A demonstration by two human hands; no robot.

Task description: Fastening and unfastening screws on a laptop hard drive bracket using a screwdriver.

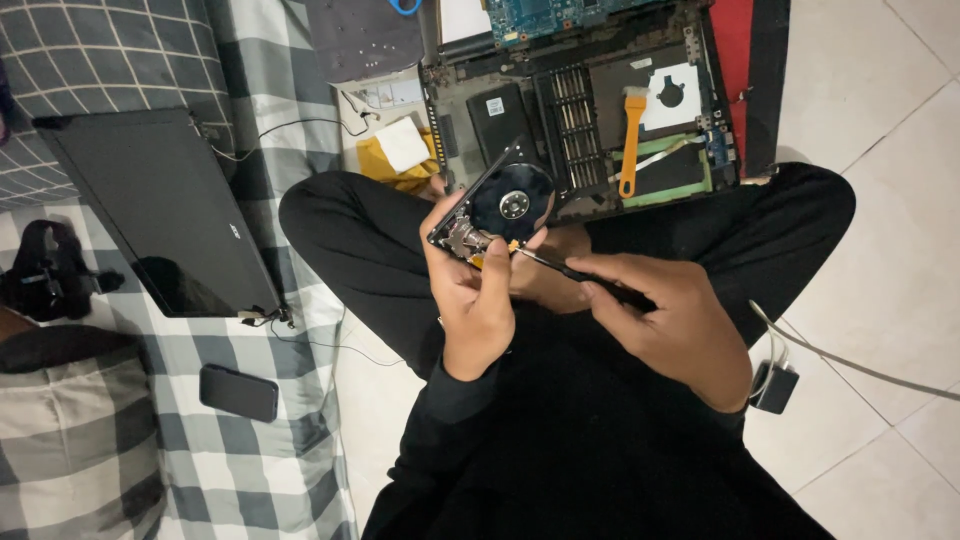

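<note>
My left hand [468, 290] holds an opened hard drive [497, 205] with its shiny platter showing, tilted up in front of me over my lap. My right hand [668, 320] grips a thin black screwdriver [585, 275]. Its tip touches the drive's lower corner near the arm mechanism, beside my left thumb. I sit cross-legged in black clothes.
A disassembled laptop base [590, 110] lies on the floor ahead with an orange brush [631, 140] on it. A detached black screen panel [160, 215] and a phone [238, 392] rest on a checked blanket at left. A charger with white cable [775, 385] lies at right.
</note>
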